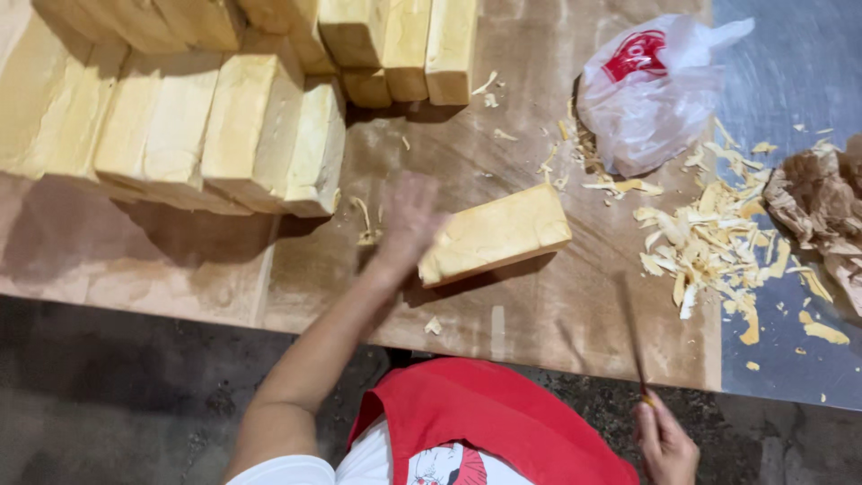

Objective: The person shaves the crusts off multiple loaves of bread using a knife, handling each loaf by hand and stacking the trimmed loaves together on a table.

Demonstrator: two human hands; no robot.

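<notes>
A pale yellow rectangular block (496,233) lies on brown paper (539,305) in the middle of the table. My left hand (406,223), blurred by motion, touches the block's left end; whether it grips it is unclear. Lower right, my right hand (665,443) is shut on a thin knife (632,332), whose blade points up over the table's front edge.
Many similar yellow blocks (224,117) are stacked at the back left. A white plastic bag (648,90) sits back right. Yellow shavings (709,242) are piled on the right beside crumpled brown paper (822,211). A red apron (489,418) is below.
</notes>
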